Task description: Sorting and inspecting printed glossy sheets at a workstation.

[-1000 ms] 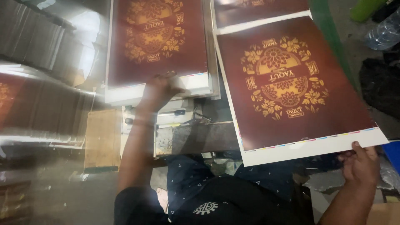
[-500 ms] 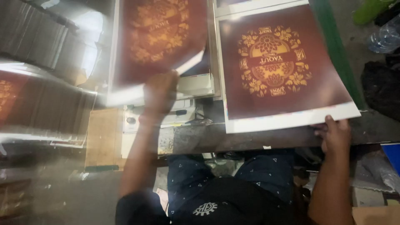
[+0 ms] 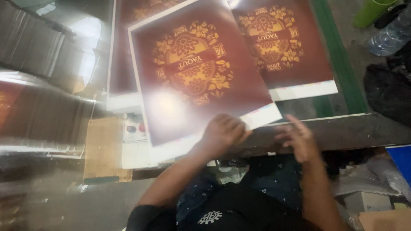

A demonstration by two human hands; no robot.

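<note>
Your left hand [image 3: 224,132] has its grip closed on the near edge of a dark red sheet [image 3: 201,72], held up over the worktop [image 3: 342,130]. Your right hand [image 3: 297,139] is open and empty, just beside it. Another sheet [image 3: 284,47] lies flat behind.

Dark worktable [image 3: 342,132] under glossy maroon printed sheets [image 3: 291,51].
</note>
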